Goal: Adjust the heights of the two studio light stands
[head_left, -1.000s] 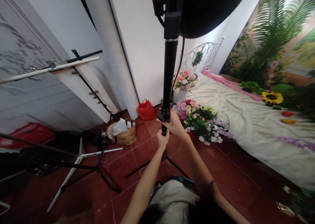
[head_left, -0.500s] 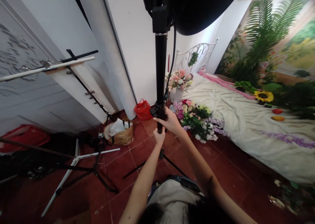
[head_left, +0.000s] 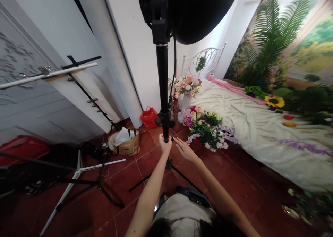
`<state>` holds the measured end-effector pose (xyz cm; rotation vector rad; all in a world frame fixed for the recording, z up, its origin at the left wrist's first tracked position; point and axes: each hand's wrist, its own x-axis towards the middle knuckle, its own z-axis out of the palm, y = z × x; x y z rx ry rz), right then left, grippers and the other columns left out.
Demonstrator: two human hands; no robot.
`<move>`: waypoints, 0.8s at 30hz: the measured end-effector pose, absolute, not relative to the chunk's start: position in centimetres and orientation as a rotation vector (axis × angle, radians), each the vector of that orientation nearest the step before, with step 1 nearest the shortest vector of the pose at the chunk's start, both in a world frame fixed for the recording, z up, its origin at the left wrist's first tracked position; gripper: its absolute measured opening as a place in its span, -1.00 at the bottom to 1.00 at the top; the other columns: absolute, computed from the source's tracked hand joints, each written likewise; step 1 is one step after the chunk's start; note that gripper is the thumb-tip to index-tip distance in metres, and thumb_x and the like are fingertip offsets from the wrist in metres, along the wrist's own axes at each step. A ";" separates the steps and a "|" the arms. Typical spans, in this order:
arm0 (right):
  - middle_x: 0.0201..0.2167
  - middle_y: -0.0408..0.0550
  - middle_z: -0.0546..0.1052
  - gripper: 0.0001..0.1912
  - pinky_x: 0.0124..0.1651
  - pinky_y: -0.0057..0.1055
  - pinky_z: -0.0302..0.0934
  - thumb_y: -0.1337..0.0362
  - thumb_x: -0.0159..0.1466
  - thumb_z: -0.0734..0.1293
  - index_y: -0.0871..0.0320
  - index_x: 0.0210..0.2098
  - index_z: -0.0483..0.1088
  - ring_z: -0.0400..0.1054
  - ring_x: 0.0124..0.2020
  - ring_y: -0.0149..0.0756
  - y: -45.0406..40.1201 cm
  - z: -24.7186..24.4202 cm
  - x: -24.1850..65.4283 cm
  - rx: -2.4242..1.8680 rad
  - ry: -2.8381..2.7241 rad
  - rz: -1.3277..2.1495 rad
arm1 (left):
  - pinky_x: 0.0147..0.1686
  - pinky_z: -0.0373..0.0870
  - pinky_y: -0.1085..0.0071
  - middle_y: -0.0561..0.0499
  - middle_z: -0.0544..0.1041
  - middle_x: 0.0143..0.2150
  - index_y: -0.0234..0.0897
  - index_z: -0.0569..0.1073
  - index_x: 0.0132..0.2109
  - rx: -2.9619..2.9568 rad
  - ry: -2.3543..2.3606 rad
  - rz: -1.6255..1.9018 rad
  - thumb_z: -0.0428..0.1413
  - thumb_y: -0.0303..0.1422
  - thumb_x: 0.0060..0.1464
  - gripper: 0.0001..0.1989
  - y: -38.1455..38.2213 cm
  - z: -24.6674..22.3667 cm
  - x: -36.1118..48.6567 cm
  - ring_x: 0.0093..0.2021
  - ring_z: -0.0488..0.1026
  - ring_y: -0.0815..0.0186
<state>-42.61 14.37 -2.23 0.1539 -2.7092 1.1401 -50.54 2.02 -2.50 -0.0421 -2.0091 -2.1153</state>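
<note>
A black light stand (head_left: 163, 81) rises in front of me, topped by a large round black lamp shade (head_left: 197, 11). My left hand (head_left: 165, 146) is wrapped round its pole, below the black clamp collar (head_left: 164, 118). Just to the right, my right hand (head_left: 186, 150) has its fingers stretched out towards a small black knob (head_left: 172, 138) on the pole; whether the fingertips touch it I cannot tell. A black cable (head_left: 174, 70) hangs along the pole's right side. The stand's legs (head_left: 186, 177) spread on the floor below my hands.
A bed with a cream cover (head_left: 249, 136) and artificial flowers (head_left: 201, 120) lie on the right. On the left stand a backdrop frame (head_left: 85, 96), white stand legs (head_left: 75, 174), a woven basket (head_left: 128, 145) and a red bag (head_left: 149, 117).
My right hand has come off the clamp collar and moved down beside the knob, its fingers now straighter. The stand and lamp appear shifted slightly left and lower in view.
</note>
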 end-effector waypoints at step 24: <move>-0.36 -0.04 0.47 -0.43 -0.07 -0.34 0.21 -0.10 0.30 -0.01 0.16 -0.41 0.42 0.33 -0.24 -0.27 12.6 -5.3 -47.8 -0.258 -2.495 1.414 | -0.40 0.33 0.46 0.05 0.40 -0.48 -0.26 0.30 -0.38 -0.100 -2.098 -2.030 0.15 -0.31 -0.12 -0.82 1.9 -3.2 -50.6 -0.46 0.39 0.37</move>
